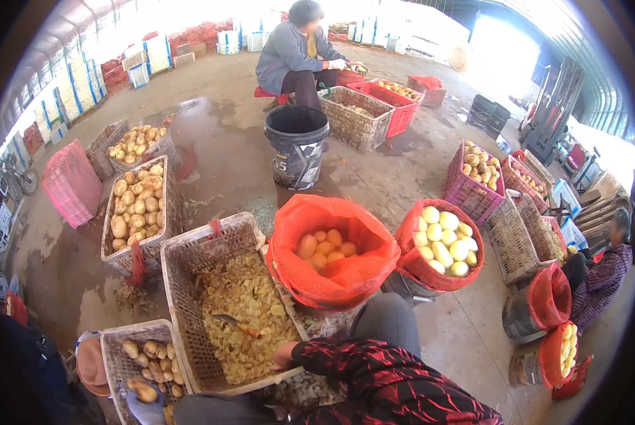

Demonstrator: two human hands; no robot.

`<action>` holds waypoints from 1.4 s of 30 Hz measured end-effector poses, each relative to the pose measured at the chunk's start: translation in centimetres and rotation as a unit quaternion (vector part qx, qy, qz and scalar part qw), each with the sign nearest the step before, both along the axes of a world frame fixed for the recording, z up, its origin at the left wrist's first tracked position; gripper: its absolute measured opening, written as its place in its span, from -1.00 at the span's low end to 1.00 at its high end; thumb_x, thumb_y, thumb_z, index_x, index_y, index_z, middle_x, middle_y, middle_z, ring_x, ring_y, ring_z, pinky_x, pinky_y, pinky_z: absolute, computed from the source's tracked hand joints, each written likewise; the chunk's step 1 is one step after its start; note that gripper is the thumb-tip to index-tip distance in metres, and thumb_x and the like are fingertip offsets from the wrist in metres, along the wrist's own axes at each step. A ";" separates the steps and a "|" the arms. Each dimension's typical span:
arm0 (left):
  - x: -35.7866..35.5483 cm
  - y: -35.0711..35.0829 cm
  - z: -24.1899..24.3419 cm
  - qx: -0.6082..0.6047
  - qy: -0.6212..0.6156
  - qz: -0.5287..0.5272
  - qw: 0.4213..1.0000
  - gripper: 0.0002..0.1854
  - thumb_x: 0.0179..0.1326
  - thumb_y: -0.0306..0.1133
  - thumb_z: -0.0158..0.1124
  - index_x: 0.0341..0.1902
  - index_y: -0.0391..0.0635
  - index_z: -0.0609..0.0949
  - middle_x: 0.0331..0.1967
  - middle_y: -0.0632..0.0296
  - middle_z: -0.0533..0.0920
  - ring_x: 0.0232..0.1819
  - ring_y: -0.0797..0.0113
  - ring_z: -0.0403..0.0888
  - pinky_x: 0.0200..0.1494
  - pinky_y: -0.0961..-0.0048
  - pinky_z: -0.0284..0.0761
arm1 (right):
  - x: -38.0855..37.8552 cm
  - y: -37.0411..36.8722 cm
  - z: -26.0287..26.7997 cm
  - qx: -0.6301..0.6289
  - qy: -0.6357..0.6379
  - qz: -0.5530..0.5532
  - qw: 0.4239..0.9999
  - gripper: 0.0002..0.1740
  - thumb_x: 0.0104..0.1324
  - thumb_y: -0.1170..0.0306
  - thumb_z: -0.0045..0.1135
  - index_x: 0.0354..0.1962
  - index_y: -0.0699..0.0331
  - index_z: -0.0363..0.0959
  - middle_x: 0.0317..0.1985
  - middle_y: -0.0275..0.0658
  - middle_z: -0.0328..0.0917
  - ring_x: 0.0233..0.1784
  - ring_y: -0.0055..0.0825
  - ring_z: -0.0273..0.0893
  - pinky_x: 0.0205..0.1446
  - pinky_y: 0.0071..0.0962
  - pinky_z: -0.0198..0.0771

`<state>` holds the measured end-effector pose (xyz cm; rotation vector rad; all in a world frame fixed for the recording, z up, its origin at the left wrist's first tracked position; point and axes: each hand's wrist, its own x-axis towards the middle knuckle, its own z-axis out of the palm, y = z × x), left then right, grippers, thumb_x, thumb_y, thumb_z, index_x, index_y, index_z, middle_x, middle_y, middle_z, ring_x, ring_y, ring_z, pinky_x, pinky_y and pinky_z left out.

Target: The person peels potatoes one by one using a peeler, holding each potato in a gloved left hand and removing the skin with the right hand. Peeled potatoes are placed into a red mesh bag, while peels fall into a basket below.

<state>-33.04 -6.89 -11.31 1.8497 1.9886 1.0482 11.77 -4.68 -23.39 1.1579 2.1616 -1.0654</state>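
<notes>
My left hand (143, 409), in a bluish glove, holds an unpeeled potato (144, 391) in a small plastic crate (107, 353) of potatoes at the lower left. My right hand (282, 356) is bare and low at the near right corner of a large crate (176, 297); its fingers are partly hidden. Potato peelings (232, 340) cover that crate's floor, and a curved tool with an orange-brown handle (249, 330) lies on them. Beyond the crate stands a red mesh bag (330, 281) with peeled potatoes. To its right, another red mesh-lined bucket (445, 284) holds peeled potatoes.
A black bucket (297, 154) stands ahead, near a seated person (291, 58) with crates. Crates of unpeeled potatoes (160, 234) stand at left, with a pink crate (73, 183). More crates (471, 196), mesh-lined buckets (527, 313) and another person (601, 276) are at right.
</notes>
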 end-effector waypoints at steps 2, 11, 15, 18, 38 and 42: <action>5.9 2.3 7.6 0.037 -0.527 0.010 0.849 -0.55 0.12 -0.10 0.22 -0.01 -0.15 0.49 -0.20 0.13 0.60 -0.22 0.28 0.57 -0.16 0.37 0.51 | 0.3 0.4 0.5 0.015 0.021 -0.002 1.000 -0.39 0.21 -0.18 -0.12 -0.44 0.18 0.62 -0.41 -0.10 0.60 -0.31 -0.05 0.52 -0.14 -0.19 0.42; 22.5 6.9 18.2 -0.198 -0.630 -0.208 0.721 -0.66 0.27 -0.10 0.14 -0.02 -0.07 0.49 -0.28 0.26 0.58 -0.37 0.41 0.55 -0.35 0.50 0.51 | 1.6 3.0 10.7 -0.152 0.313 -0.271 0.898 -0.78 -0.05 0.41 0.16 -0.41 0.36 0.55 -0.58 -0.23 0.50 -0.67 -0.40 0.36 -0.68 -0.35 0.26; 27.7 6.6 13.8 -0.272 -0.602 -0.226 0.716 -0.69 0.25 -0.11 0.15 -0.04 0.00 0.49 -0.23 0.29 0.56 -0.26 0.33 0.54 -0.30 0.44 0.52 | 4.6 3.5 17.0 -0.251 0.449 -0.343 0.786 -0.81 -0.01 0.45 0.08 -0.38 0.30 0.51 -0.65 -0.39 0.33 -0.70 -0.59 0.24 -0.73 -0.47 0.13; 28.6 8.0 10.1 -0.131 -0.400 -0.324 0.847 -0.75 0.28 -0.17 0.10 -0.07 -0.02 0.49 -0.18 0.30 0.51 -0.18 0.37 0.49 -0.14 0.43 0.49 | 6.3 3.4 21.1 -0.296 0.546 -0.340 0.706 -0.79 0.03 0.49 0.01 -0.31 0.27 0.46 -0.72 -0.45 0.20 -0.75 -0.67 0.12 -0.71 -0.57 0.08; 31.6 7.8 10.0 -0.261 -0.732 -0.024 0.629 -0.56 0.15 0.01 0.20 -0.06 -0.05 0.46 -0.31 0.11 0.60 -0.39 0.15 0.60 -0.48 0.32 0.51 | 6.3 3.0 19.7 -0.228 0.492 -0.549 0.636 -0.83 0.11 0.53 0.11 -0.31 0.43 0.48 -0.66 -0.41 0.33 -0.70 -0.74 0.19 -0.65 -0.64 0.13; 31.1 7.5 8.8 -0.277 -0.708 -0.074 0.645 -0.59 0.15 -0.03 0.21 -0.06 -0.03 0.46 -0.25 0.18 0.59 -0.32 0.19 0.58 -0.41 0.26 0.53 | 7.9 3.8 21.7 -0.239 0.616 -0.544 0.516 -0.83 0.21 0.57 0.01 -0.22 0.35 0.43 -0.61 -0.48 0.34 -0.71 -0.78 0.12 -0.56 -0.66 0.15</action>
